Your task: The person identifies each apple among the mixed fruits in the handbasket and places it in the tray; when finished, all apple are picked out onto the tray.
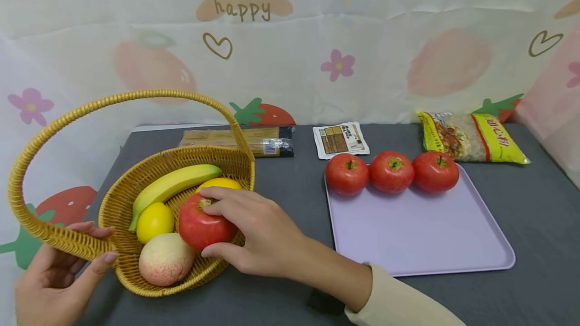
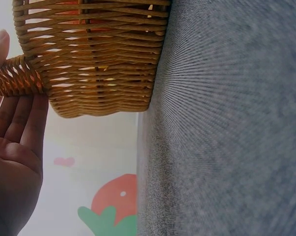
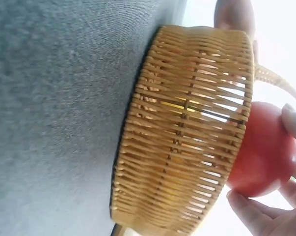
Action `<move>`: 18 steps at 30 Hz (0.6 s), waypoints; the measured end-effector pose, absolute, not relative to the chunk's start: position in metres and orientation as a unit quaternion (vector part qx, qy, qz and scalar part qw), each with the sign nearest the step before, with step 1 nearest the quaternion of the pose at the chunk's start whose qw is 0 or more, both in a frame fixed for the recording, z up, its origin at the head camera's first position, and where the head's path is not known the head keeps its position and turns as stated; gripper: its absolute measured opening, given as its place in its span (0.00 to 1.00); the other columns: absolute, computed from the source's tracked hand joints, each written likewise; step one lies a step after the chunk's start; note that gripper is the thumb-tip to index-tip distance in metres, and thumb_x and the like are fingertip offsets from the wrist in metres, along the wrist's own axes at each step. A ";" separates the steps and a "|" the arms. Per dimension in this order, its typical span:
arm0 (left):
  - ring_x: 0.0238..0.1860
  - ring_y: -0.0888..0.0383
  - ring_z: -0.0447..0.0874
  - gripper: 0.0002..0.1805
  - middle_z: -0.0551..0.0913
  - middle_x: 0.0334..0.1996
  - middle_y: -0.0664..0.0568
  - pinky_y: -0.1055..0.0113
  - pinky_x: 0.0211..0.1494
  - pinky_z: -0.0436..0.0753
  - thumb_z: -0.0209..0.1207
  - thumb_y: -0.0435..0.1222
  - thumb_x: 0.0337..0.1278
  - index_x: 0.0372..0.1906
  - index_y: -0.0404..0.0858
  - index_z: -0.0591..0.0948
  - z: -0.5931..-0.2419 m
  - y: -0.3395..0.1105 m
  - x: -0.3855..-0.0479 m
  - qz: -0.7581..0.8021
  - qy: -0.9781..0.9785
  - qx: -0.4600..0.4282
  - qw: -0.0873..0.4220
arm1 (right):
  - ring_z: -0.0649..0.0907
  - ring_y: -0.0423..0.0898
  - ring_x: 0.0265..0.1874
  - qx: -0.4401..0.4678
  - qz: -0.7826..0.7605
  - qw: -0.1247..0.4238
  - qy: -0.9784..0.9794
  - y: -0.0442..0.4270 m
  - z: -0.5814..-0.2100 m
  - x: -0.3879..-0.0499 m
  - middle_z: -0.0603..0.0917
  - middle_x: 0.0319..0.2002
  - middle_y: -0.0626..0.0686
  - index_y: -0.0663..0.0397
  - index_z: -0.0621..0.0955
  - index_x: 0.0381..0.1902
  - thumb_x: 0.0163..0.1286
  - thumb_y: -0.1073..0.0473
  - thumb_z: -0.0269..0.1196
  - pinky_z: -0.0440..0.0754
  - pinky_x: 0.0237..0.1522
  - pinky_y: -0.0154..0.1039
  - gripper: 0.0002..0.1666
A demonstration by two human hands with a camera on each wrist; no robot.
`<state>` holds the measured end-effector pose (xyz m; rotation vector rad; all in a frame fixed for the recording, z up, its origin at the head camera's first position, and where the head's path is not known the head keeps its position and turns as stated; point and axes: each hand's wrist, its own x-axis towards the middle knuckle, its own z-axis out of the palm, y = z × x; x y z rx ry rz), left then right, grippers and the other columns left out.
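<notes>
In the head view my right hand [image 1: 263,230] grips a red apple [image 1: 204,223] over the right side of a wicker basket [image 1: 167,291]. The right wrist view has that apple at the basket's rim, fingers around it. At the left, my left hand [image 1: 59,275] pinches the base of the basket's arched handle [image 1: 81,243], thumb on one side and fingers on the other. Inside the basket lie a banana [image 1: 174,184], a yellow lemon-like fruit [image 1: 155,222] and a peach [image 1: 166,260]. Another yellow fruit [image 1: 222,183] is partly hidden behind the right hand and apple.
A lilac tray [image 1: 417,235] on the right bears three red apples [image 1: 391,171] along its far edge. Behind stand a yellow food bag [image 1: 471,137], a small white packet [image 1: 341,140] and a long brown package [image 1: 272,142] partly behind the basket. A printed cloth hangs at the back.
</notes>
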<state>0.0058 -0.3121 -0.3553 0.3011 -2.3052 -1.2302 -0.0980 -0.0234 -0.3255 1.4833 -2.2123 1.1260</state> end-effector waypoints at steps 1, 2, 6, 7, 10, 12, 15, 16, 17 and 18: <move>0.47 0.62 0.86 0.32 0.82 0.47 0.46 0.79 0.47 0.83 0.66 0.16 0.52 0.64 0.33 0.75 -0.355 -0.312 0.006 -0.453 -0.847 0.111 0.253 | 0.73 0.38 0.64 0.508 0.385 0.129 -0.760 -0.021 -0.325 -0.098 0.76 0.65 0.49 0.55 0.79 0.54 0.61 0.49 0.75 0.69 0.66 0.29 0.27; 0.47 0.62 0.86 0.32 0.82 0.47 0.46 0.79 0.47 0.83 0.66 0.16 0.52 0.63 0.33 0.75 -0.355 -0.312 0.006 -0.454 -0.847 0.112 0.253 | 0.74 0.39 0.64 0.507 0.387 0.130 -0.759 -0.019 -0.325 -0.097 0.76 0.65 0.49 0.55 0.79 0.54 0.61 0.49 0.75 0.69 0.66 0.29 0.27; 0.46 0.61 0.86 0.32 0.82 0.47 0.46 0.79 0.46 0.83 0.66 0.16 0.52 0.63 0.33 0.75 -0.355 -0.312 0.006 -0.454 -0.847 0.111 0.255 | 0.74 0.40 0.64 0.503 0.392 0.136 -0.758 -0.012 -0.323 -0.096 0.76 0.65 0.49 0.55 0.79 0.54 0.61 0.50 0.75 0.70 0.67 0.32 0.27; 0.46 0.61 0.86 0.32 0.82 0.47 0.46 0.79 0.47 0.83 0.66 0.16 0.52 0.63 0.33 0.75 -0.355 -0.312 0.006 -0.453 -0.847 0.110 0.255 | 0.74 0.40 0.64 0.502 0.392 0.138 -0.759 -0.010 -0.323 -0.096 0.76 0.65 0.49 0.55 0.79 0.54 0.61 0.50 0.75 0.70 0.67 0.32 0.28; 0.46 0.61 0.86 0.32 0.82 0.47 0.46 0.79 0.47 0.83 0.66 0.15 0.51 0.63 0.33 0.75 -0.355 -0.312 0.006 -0.455 -0.846 0.109 0.255 | 0.74 0.41 0.65 0.498 0.394 0.141 -0.760 -0.004 -0.321 -0.096 0.76 0.66 0.49 0.55 0.79 0.54 0.60 0.51 0.76 0.71 0.67 0.33 0.28; 0.47 0.61 0.86 0.32 0.83 0.47 0.46 0.79 0.47 0.83 0.66 0.15 0.51 0.63 0.32 0.75 -0.355 -0.312 0.005 -0.457 -0.845 0.110 0.255 | 0.74 0.41 0.65 0.494 0.396 0.143 -0.761 0.000 -0.321 -0.095 0.76 0.66 0.49 0.54 0.79 0.54 0.60 0.52 0.76 0.71 0.66 0.33 0.28; 0.47 0.61 0.86 0.32 0.82 0.47 0.46 0.79 0.47 0.83 0.66 0.16 0.52 0.63 0.33 0.75 -0.355 -0.312 0.005 -0.457 -0.845 0.110 0.254 | 0.74 0.42 0.65 0.489 0.402 0.141 -0.761 0.006 -0.320 -0.094 0.76 0.66 0.49 0.54 0.80 0.54 0.59 0.53 0.77 0.72 0.66 0.34 0.28; 0.47 0.61 0.86 0.32 0.82 0.47 0.46 0.79 0.47 0.83 0.66 0.16 0.52 0.63 0.33 0.75 -0.355 -0.312 0.005 -0.457 -0.845 0.111 0.254 | 0.74 0.42 0.65 0.487 0.402 0.141 -0.762 0.008 -0.320 -0.094 0.76 0.66 0.49 0.54 0.80 0.54 0.59 0.53 0.77 0.72 0.66 0.34 0.28; 0.47 0.61 0.86 0.32 0.82 0.47 0.46 0.79 0.46 0.83 0.66 0.16 0.52 0.63 0.33 0.75 -0.355 -0.312 0.005 -0.456 -0.846 0.111 0.253 | 0.74 0.42 0.65 0.486 0.402 0.140 -0.763 0.010 -0.320 -0.093 0.76 0.66 0.49 0.54 0.80 0.54 0.59 0.53 0.77 0.73 0.66 0.34 0.28; 0.47 0.61 0.86 0.32 0.82 0.47 0.46 0.79 0.46 0.83 0.66 0.16 0.52 0.63 0.33 0.75 -0.355 -0.312 0.005 -0.456 -0.846 0.111 0.253 | 0.74 0.42 0.65 0.487 0.402 0.140 -0.763 0.011 -0.320 -0.092 0.76 0.66 0.49 0.54 0.80 0.54 0.59 0.53 0.77 0.73 0.66 0.34 0.28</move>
